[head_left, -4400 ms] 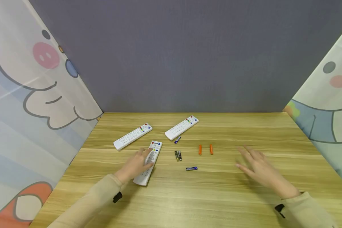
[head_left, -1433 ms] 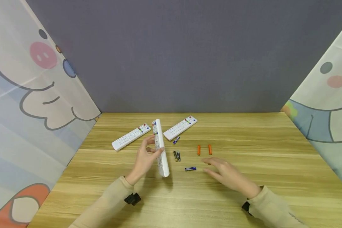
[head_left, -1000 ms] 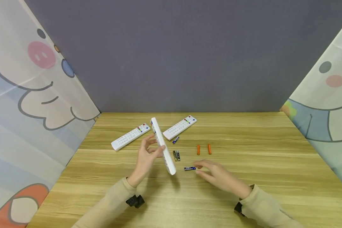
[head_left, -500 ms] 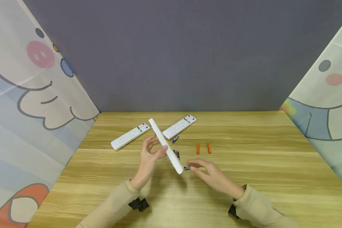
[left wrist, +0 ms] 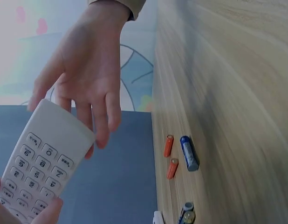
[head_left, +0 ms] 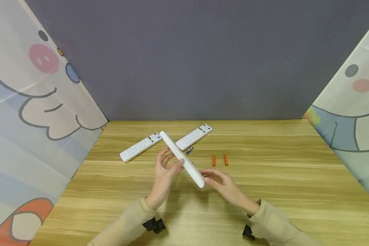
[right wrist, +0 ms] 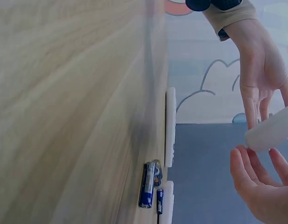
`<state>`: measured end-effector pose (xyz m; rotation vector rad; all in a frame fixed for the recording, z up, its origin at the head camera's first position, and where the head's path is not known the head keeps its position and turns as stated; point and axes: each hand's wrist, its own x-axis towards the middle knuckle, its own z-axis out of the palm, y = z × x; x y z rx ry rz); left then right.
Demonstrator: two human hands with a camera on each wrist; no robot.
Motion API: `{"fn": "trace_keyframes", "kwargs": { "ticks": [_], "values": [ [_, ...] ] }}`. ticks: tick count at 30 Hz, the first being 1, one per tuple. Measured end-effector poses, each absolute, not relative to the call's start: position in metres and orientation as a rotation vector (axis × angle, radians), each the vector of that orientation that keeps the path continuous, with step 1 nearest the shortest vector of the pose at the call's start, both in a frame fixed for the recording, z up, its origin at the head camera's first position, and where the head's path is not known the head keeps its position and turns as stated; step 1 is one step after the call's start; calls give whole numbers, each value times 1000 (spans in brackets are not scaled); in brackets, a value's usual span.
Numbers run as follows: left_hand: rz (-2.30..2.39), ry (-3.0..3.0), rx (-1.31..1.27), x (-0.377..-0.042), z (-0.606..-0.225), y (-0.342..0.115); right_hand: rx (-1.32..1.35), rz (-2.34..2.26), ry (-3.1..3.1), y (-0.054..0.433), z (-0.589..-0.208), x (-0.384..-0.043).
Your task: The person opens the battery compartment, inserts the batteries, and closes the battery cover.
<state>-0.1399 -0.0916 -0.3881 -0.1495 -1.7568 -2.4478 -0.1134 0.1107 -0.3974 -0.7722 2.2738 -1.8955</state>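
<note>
A white remote control [head_left: 187,164] is held up on its edge at a slant above the table, gripped near its middle by my left hand [head_left: 163,179]. Its button side [left wrist: 39,165] faces the left wrist camera. My right hand [head_left: 229,188] has come up to the remote's near end, fingertips right at its edge, fingers relaxed. A blue battery [left wrist: 188,154] lies on the table below; the hand and remote hide it in the head view. A dark pair of batteries [left wrist: 187,214] is mostly behind the remote from above.
Two more white remotes, one on the left [head_left: 139,147] and one at the back [head_left: 194,136], lie on the wooden table [head_left: 264,147]. A small blue battery [head_left: 189,150] is beside the back one. Two orange batteries [head_left: 214,160] lie right of centre. A grey panel [head_left: 184,61] stands behind.
My left hand has lifted the remote off the table, turned it on edge and swung its near end rightward. My right hand has moved left from the table's right side to that end.
</note>
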Motion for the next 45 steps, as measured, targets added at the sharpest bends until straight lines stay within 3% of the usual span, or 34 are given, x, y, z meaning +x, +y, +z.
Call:
{"fn": "trace_keyframes", "kwargs": {
  "ticks": [7, 23, 32, 38, 45],
  "values": [
    [-2471, -1743, -29, -123, -363, -83, -719, -1996, 2145, 106, -397, -113],
    [-2492, -1743, -19, -121, -364, -77, -557, -2110, 2076, 105, -397, -108],
    [-2411, -1609, -263, -135, -389, -86, -513, -2118, 2084, 110, -391, -105],
    [-2381, -1583, -291, -135, -379, -91, -565, -2074, 2167, 115, -389, -102],
    [-2439, -1618, -82, -127, -356, -92, -671, -2037, 2325, 119, -388, -103]
  ]
}}
